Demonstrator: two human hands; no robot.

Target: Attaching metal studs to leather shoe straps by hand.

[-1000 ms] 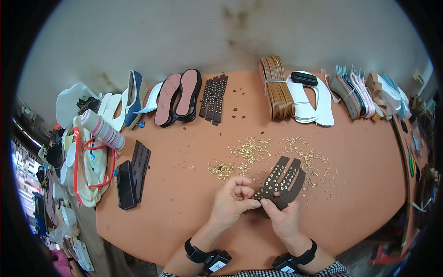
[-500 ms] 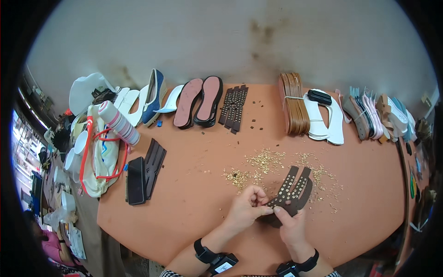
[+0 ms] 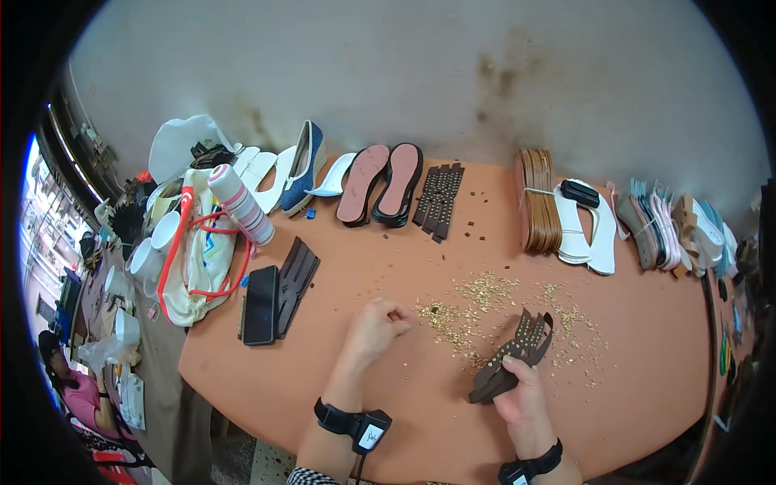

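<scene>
The right hand [image 3: 521,396] pinches a studded dark brown strap piece [image 3: 524,343] between thumb and fingers, above the near part of the desk [image 3: 436,420]; its long axis runs obliquely, slit strips pointing away and rightward. The left hand [image 3: 373,330] has curled fingers; whether they grip anything cannot be told. Beyond lie gold-coloured studs [image 3: 485,291] and a flat studded piece [image 3: 440,200].

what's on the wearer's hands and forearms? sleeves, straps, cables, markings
Left hand and right hand: no gloves. Each wrist has a black strap carrying a dark boxy device with a white label. A thin dark cable seems to hang below the left one. Black-and-white checked cloth, possibly a sleeve, shows at the lower edge.
</scene>
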